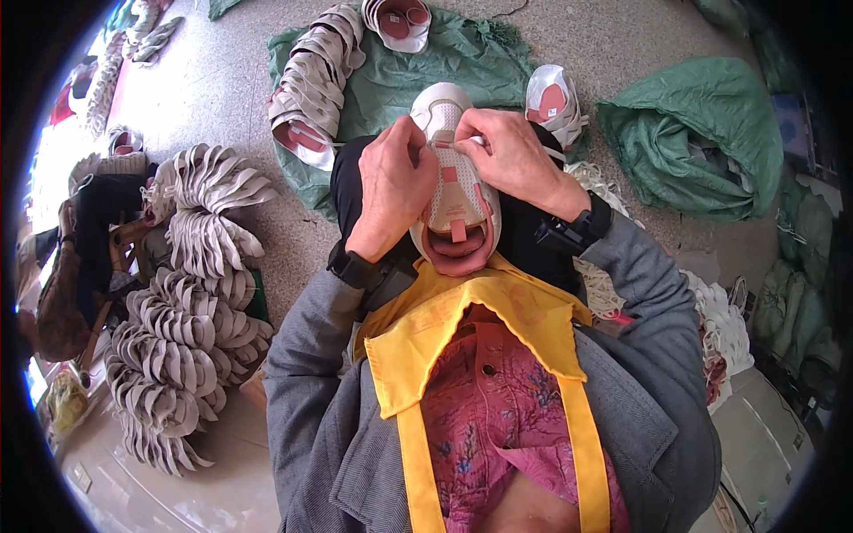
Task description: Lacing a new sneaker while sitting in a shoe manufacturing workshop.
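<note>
A white and beige shoe (pixel 456 191) with pink tabs and a pink lining (pixel 462 247) rests over my lap, its rounded toe pointing away from me. My left hand (pixel 391 182) is closed at the shoe's left side, fingers curled; what they pinch is hidden. On the other side my right hand (pixel 520 158) pinches a white lace (pixel 480 140) between thumb and forefinger, above the pink loops near the toe. Pale strands also stick out beyond both hands. Under the shoe's opening lies the edge of my yellow apron (pixel 418 306).
Nested shoe uppers (pixel 311 80) line a green sheet (pixel 400 71) ahead, with another upper (pixel 555 102) right of the shoe. Stacks of grey-white shoe parts (pixel 191 329) stand at left. A green sack (pixel 693 142) sits at right, and white laces (pixel 604 284) hang beside my right thigh.
</note>
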Demonstrator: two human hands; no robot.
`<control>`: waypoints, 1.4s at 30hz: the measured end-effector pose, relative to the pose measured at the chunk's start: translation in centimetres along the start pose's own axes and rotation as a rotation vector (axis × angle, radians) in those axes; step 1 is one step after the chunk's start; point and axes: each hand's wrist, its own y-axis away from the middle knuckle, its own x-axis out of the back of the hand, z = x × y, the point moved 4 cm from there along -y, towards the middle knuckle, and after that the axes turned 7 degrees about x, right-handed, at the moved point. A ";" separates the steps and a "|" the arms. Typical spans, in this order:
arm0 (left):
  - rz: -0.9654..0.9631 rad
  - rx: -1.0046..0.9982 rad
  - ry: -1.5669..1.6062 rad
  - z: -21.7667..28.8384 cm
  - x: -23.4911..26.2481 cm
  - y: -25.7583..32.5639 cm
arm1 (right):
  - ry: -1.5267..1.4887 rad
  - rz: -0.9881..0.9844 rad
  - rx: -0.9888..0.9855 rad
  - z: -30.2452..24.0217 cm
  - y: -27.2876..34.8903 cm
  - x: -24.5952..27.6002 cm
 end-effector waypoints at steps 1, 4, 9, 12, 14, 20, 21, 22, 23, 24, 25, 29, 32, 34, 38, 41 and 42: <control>-0.001 0.005 0.011 -0.1 0.0 0.0 | 0.003 0.007 0.016 0.0 0.0 -0.1; -0.058 0.079 0.086 0.1 0.2 0.0 | -0.029 -0.032 0.053 -0.1 -0.1 0.5; -0.112 0.068 0.143 0.3 0.3 -0.2 | 0.103 -0.086 0.155 -0.1 -0.6 0.5; -0.134 0.027 0.140 -0.1 0.2 -0.5 | 0.028 -0.081 0.037 0.1 -0.5 0.7; -0.131 0.010 0.121 -0.4 0.1 -0.6 | -0.017 -0.071 -0.010 0.2 -0.4 0.8; -0.174 0.071 0.113 -0.2 -0.1 -1.2 | -0.006 -0.044 0.011 0.3 -0.3 0.8; -0.184 0.083 0.111 -0.1 -0.1 -1.3 | 0.009 -0.046 0.026 0.3 -0.3 0.7; -0.195 0.095 0.109 -0.1 -0.2 -1.4 | 0.023 -0.048 0.041 0.3 -0.4 0.6; -0.206 0.097 0.107 -0.2 -0.2 -1.6 | 0.032 -0.032 0.064 0.3 -0.5 0.4; -0.217 0.098 0.104 -0.4 -0.3 -1.8 | 0.041 -0.015 0.087 0.2 -0.7 0.0; -0.229 0.100 0.102 -0.5 -0.3 -1.9 | 0.051 0.001 0.110 0.1 -0.8 -0.1; -0.243 0.074 0.073 -0.5 0.1 -1.8 | 0.050 -0.082 0.106 -0.1 -1.0 0.3; -0.264 0.067 0.136 -0.5 0.5 -1.4 | 0.041 -0.132 0.101 -0.7 -0.8 0.9; -0.278 0.045 0.165 -0.4 0.9 -1.1 | 0.078 -0.110 0.122 -0.9 -0.7 0.9; -0.273 0.061 0.127 -0.7 0.6 -1.1 | 0.154 -0.082 0.106 -0.8 -0.5 -0.3; -0.253 0.060 0.139 -0.6 0.8 -1.1 | 0.151 -0.097 0.123 -1.0 -0.7 -0.2; -0.244 0.060 0.159 -0.7 0.6 -1.0 | 0.149 -0.106 0.136 -1.2 -0.8 0.2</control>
